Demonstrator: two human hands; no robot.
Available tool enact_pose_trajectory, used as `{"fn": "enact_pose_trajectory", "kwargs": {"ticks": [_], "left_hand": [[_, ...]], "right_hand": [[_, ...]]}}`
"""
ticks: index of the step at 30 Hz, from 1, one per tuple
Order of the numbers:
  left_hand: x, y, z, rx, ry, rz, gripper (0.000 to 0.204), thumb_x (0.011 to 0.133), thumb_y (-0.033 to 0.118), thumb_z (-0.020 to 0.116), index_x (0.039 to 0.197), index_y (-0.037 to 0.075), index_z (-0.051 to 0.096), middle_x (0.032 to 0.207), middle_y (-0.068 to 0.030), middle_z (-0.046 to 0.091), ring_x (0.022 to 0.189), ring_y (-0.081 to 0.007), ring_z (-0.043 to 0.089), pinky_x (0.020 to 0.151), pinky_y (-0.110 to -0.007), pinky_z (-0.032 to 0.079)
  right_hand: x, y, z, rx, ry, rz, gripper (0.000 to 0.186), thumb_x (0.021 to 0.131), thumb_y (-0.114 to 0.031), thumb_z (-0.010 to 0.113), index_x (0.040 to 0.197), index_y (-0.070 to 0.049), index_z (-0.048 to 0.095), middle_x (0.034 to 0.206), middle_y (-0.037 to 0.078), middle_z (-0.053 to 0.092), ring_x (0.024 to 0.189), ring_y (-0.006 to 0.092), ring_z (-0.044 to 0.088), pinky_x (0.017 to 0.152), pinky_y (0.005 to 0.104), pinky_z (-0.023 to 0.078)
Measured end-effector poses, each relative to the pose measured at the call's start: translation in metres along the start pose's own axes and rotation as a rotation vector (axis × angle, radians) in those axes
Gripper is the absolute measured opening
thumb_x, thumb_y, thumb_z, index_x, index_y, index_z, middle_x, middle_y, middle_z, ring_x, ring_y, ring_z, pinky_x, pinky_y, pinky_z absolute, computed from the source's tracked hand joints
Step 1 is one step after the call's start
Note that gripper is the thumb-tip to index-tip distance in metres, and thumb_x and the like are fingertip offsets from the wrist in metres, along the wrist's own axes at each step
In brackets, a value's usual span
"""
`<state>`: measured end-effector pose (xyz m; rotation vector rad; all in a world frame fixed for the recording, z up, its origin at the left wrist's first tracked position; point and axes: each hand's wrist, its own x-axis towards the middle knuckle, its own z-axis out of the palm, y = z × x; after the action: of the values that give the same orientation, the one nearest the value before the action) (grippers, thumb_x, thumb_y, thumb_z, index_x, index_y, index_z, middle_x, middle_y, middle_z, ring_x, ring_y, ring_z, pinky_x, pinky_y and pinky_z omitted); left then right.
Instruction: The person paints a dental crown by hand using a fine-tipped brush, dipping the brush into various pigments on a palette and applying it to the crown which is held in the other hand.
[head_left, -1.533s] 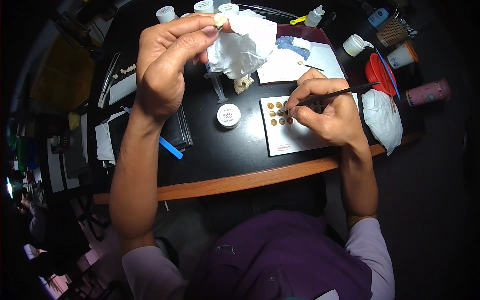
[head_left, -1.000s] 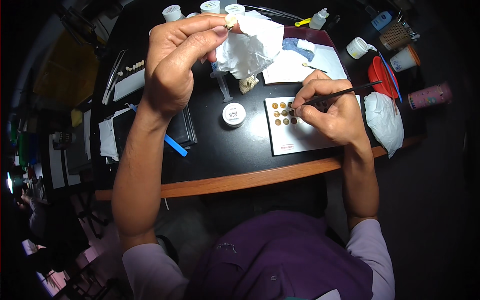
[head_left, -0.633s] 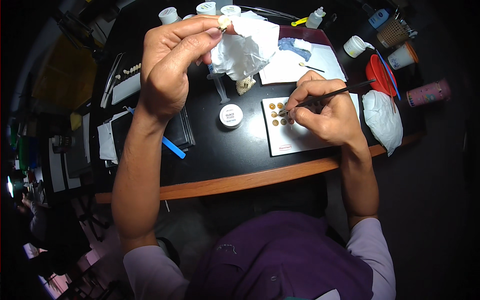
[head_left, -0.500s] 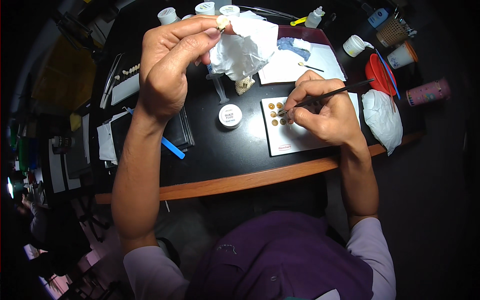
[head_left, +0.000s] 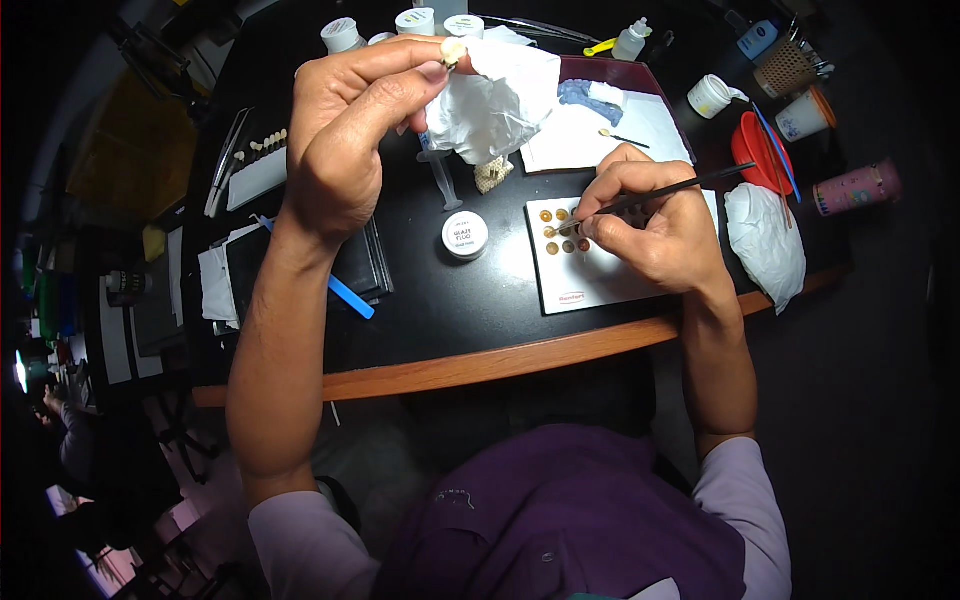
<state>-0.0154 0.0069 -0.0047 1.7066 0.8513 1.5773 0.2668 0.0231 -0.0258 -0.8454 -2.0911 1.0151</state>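
Observation:
My left hand (head_left: 345, 135) is raised at the upper left. Its thumb and forefinger pinch a small cream-coloured dental crown (head_left: 453, 50), with something dark beneath it. From the same hand hangs a crumpled white tissue (head_left: 500, 95); the fingers behind it are hidden. My right hand (head_left: 655, 230) grips a thin dark brush (head_left: 705, 180) like a pen. The brush tip is at the brown and amber wells of a white palette (head_left: 590, 290), whose right part the hand covers. A white lidded jar (head_left: 464, 235) stands between my hands.
Beyond lie a blue dental model (head_left: 590, 100), a white sheet (head_left: 660, 122) and a syringe (head_left: 440, 180). To the right are a crumpled white cloth (head_left: 765, 245), a red bowl (head_left: 755, 150) and a pink cylinder (head_left: 858, 188). Tweezers (head_left: 228, 160) lie left. A wooden edge (head_left: 480, 362) borders the table.
The whole view has shifted slightly, so things appear a little further right and lower. Both hands keep their grips, and the brush stays at the palette wells.

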Motion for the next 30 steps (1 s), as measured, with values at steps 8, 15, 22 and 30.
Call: {"fn": "enact_pose_trajectory", "kwargs": {"ticks": [8, 15, 22, 30], "left_hand": [[0.001, 0.006, 0.008, -0.034, 0.010, -0.065, 0.032, 0.091, 0.010, 0.056, 0.107, -0.008, 0.077, 0.085, -0.0097, 0.072, 0.071, -0.0088, 0.053, 0.065, -0.024, 0.042], [0.000, 0.007, 0.001, -0.168, -0.006, -0.152, 0.037, 0.092, 0.016, 0.056, 0.111, -0.008, 0.076, 0.096, -0.0104, 0.075, 0.073, -0.0097, 0.054, 0.070, -0.025, 0.045], [-0.003, 0.008, 0.004, -0.283, -0.049, -0.120, 0.036, 0.092, 0.013, 0.056, 0.112, -0.011, 0.074, 0.113, -0.0161, 0.074, 0.078, -0.0109, 0.056, 0.073, -0.027, 0.047], [-0.003, 0.010, 0.006, -0.226, -0.098, -0.124, 0.033, 0.091, 0.010, 0.057, 0.111, -0.011, 0.074, 0.115, -0.0161, 0.074, 0.081, -0.0106, 0.057, 0.074, -0.026, 0.047]], "right_hand": [[0.010, -0.024, -0.004, 0.226, 0.137, -0.349, 0.006, 0.076, -0.001, 0.064, 0.081, 0.003, 0.066, 0.081, 0.008, 0.062, 0.079, 0.0145, 0.055, 0.071, 0.0293, 0.044], [0.051, -0.069, 0.017, 0.235, 0.350, -0.775, 0.016, 0.070, 0.011, 0.068, 0.084, 0.003, 0.067, 0.080, 0.011, 0.068, 0.081, 0.0228, 0.064, 0.087, 0.0409, 0.053], [0.059, -0.063, 0.040, 0.243, 0.459, -0.827, 0.017, 0.068, 0.011, 0.066, 0.079, 0.000, 0.060, 0.072, 0.010, 0.065, 0.082, 0.0252, 0.068, 0.095, 0.0477, 0.055], [0.054, -0.058, 0.041, 0.116, 0.419, -0.846, 0.018, 0.074, 0.015, 0.063, 0.085, 0.003, 0.058, 0.081, 0.014, 0.064, 0.103, 0.0337, 0.065, 0.094, 0.0503, 0.059]]}}
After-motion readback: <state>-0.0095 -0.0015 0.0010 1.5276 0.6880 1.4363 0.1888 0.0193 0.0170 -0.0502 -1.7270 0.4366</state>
